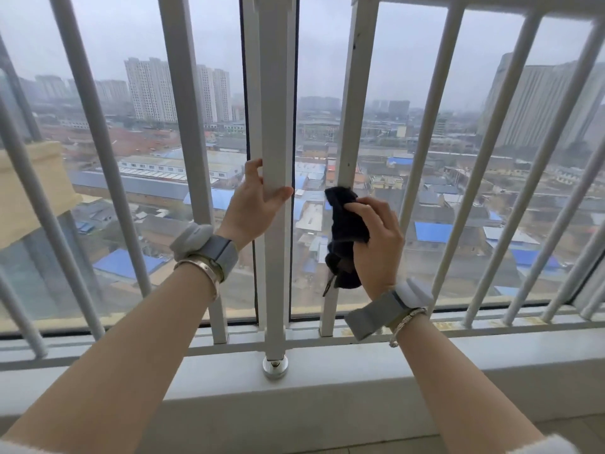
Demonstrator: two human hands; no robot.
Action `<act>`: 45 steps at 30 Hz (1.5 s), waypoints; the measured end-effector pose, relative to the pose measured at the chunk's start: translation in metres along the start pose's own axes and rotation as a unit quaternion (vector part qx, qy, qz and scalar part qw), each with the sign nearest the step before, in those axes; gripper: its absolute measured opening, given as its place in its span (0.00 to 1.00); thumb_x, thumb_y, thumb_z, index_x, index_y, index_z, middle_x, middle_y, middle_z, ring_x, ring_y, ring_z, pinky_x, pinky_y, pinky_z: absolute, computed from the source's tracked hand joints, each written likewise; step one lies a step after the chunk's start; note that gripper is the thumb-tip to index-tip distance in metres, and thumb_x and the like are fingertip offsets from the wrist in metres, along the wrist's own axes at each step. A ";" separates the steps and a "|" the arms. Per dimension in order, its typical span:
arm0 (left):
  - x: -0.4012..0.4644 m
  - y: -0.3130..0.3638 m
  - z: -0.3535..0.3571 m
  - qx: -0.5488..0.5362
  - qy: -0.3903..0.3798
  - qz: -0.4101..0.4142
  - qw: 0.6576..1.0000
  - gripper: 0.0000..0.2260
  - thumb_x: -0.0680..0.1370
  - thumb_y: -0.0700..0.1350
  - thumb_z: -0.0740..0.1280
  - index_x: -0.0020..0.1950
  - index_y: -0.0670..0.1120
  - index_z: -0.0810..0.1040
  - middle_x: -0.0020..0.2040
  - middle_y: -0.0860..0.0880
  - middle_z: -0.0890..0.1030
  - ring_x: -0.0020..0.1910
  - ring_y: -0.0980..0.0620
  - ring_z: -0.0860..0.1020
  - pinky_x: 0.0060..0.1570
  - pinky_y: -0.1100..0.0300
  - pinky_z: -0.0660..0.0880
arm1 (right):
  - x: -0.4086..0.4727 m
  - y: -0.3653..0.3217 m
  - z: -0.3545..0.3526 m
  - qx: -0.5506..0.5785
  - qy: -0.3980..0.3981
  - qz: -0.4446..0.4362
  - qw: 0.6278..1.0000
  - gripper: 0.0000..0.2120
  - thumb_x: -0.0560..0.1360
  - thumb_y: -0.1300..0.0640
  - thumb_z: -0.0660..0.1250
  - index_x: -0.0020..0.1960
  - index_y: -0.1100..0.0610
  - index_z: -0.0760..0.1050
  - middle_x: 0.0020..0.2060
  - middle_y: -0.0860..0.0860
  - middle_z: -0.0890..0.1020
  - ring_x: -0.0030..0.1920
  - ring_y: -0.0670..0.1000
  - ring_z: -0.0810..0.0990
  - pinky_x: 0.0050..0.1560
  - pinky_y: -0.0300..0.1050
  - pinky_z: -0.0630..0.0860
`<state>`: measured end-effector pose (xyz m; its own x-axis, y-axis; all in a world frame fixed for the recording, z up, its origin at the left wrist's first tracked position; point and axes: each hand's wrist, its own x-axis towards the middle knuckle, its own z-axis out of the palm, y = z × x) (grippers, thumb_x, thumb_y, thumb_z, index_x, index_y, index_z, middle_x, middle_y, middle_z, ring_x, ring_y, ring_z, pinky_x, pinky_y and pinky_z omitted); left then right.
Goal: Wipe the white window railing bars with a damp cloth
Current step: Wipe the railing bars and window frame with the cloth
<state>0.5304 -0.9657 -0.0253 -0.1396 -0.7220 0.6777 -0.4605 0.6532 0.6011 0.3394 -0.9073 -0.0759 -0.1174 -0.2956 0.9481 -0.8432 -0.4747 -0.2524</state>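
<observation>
A white window railing (183,132) of upright bars spans the view, with a hazy city beyond the glass. At centre stands the thick middle post (274,126), its foot on the sill (360,371) at 6 o'clock. The left hand (258,204) curls thumb and fingers around this post. At 3 o'clock from it, the right hand (376,240) clutches a bunched black cloth (343,234), its top touching the neighbouring bar (352,126).
</observation>
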 end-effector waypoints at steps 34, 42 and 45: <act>0.044 0.028 -0.026 0.023 0.106 0.135 0.985 0.30 0.73 0.66 0.54 0.71 0.68 0.43 0.66 0.47 0.74 0.52 0.48 0.80 0.45 0.45 0.80 | 0.160 -0.021 0.018 -0.120 0.045 -0.183 0.975 0.21 0.75 0.67 0.64 0.68 0.62 0.70 0.69 0.60 0.68 0.69 0.62 0.67 0.60 0.44 0.67; 0.037 0.040 -0.027 0.027 0.108 0.112 0.987 0.27 0.77 0.61 0.58 0.69 0.69 0.44 0.66 0.48 0.74 0.53 0.47 0.80 0.44 0.48 0.80 | 0.184 -0.030 0.008 -0.128 0.039 -0.173 0.976 0.19 0.70 0.67 0.70 0.61 0.62 0.75 0.66 0.61 0.72 0.63 0.64 0.72 0.47 0.55 0.79; 0.035 0.044 -0.025 0.017 0.111 0.091 0.990 0.27 0.78 0.54 0.60 0.68 0.66 0.46 0.66 0.48 0.74 0.56 0.45 0.78 0.48 0.47 0.79 | 0.175 -0.031 0.013 -0.129 0.052 -0.159 0.977 0.18 0.70 0.67 0.70 0.59 0.62 0.75 0.65 0.62 0.72 0.62 0.63 0.73 0.43 0.54 0.80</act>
<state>0.5272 -0.9569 0.0353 -0.0295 -0.5228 0.8520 -0.4742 0.7576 0.4485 0.3518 -0.9557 0.0952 0.1312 -0.0742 0.9886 -0.9483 -0.3002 0.1033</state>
